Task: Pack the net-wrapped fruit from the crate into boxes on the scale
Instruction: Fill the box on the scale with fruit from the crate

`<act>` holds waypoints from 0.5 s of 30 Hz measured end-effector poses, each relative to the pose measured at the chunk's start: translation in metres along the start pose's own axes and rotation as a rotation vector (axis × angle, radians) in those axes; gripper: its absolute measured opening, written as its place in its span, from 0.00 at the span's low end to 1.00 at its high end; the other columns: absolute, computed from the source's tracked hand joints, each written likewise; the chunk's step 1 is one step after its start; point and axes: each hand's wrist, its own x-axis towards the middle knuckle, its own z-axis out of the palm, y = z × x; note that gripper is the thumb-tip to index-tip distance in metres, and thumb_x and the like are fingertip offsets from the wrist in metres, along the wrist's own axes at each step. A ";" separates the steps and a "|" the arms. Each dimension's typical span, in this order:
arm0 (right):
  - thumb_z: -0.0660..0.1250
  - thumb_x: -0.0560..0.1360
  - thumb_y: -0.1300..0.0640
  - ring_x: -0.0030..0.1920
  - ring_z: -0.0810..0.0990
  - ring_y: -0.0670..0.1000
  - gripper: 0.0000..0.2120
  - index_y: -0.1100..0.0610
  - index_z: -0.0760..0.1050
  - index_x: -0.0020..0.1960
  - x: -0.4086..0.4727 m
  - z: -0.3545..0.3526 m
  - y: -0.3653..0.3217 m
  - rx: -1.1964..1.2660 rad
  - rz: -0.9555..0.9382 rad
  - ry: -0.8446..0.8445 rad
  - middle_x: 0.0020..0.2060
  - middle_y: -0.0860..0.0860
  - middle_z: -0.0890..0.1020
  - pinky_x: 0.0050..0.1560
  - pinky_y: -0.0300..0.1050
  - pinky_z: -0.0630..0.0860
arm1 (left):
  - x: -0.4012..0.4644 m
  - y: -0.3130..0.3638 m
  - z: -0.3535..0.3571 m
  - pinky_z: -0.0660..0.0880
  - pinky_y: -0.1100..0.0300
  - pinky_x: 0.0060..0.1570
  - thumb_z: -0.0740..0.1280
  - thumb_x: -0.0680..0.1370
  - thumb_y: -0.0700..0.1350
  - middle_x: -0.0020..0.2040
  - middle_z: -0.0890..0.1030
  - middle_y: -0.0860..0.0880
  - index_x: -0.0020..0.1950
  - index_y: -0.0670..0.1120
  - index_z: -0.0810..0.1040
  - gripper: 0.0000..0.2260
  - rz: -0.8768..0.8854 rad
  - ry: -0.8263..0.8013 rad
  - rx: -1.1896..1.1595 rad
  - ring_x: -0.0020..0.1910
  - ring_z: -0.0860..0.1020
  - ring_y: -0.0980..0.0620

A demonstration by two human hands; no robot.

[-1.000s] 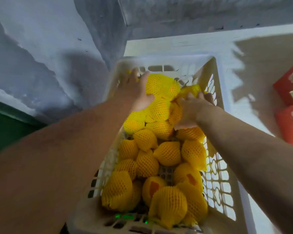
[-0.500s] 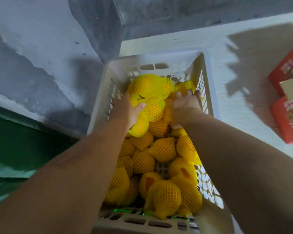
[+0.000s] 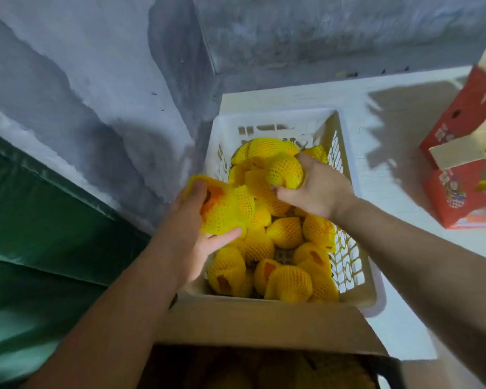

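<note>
The left hand (image 3: 192, 234) has its grip curled round a net-wrapped fruit (image 3: 225, 209) with an orange patch showing, held at the left rim of the white crate (image 3: 357, 259). The right hand (image 3: 314, 189) has its grip clamped on a second netted fruit (image 3: 285, 171) above the pile at the far end of the crate. More yellow-netted fruit (image 3: 284, 233) fill the crate below. A brown cardboard box (image 3: 264, 324) sits just nearer; a red box (image 3: 460, 175) stands to the right on the white tabletop (image 3: 399, 327)
</note>
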 end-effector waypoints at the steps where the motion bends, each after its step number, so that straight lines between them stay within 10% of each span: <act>1: 0.64 0.64 0.23 0.59 0.81 0.58 0.40 0.45 0.69 0.68 -0.017 -0.008 -0.012 0.041 -0.031 0.006 0.61 0.51 0.81 0.56 0.57 0.80 | -0.019 -0.005 -0.006 0.83 0.35 0.46 0.69 0.83 0.56 0.63 0.84 0.43 0.66 0.55 0.79 0.13 -0.016 -0.024 -0.070 0.58 0.85 0.36; 6: 0.67 0.64 0.25 0.55 0.81 0.53 0.32 0.41 0.70 0.61 -0.126 -0.047 -0.082 0.117 -0.213 -0.007 0.55 0.47 0.82 0.54 0.55 0.79 | -0.115 -0.036 -0.041 0.85 0.45 0.46 0.66 0.83 0.56 0.52 0.89 0.49 0.57 0.52 0.84 0.11 0.146 -0.112 -0.112 0.52 0.88 0.47; 13: 0.73 0.68 0.35 0.48 0.84 0.40 0.21 0.40 0.77 0.58 -0.305 -0.039 -0.108 0.526 -0.139 0.222 0.48 0.39 0.85 0.45 0.36 0.78 | -0.219 -0.058 -0.137 0.79 0.38 0.65 0.79 0.69 0.49 0.71 0.78 0.40 0.69 0.40 0.72 0.33 0.243 -0.177 -0.062 0.65 0.82 0.43; 15: 0.73 0.68 0.35 0.50 0.85 0.45 0.22 0.42 0.79 0.59 -0.342 -0.023 -0.109 0.620 -0.064 0.312 0.49 0.43 0.86 0.50 0.47 0.83 | -0.240 -0.057 -0.139 0.78 0.37 0.65 0.79 0.66 0.49 0.70 0.78 0.40 0.71 0.43 0.72 0.35 0.267 -0.166 -0.019 0.65 0.82 0.43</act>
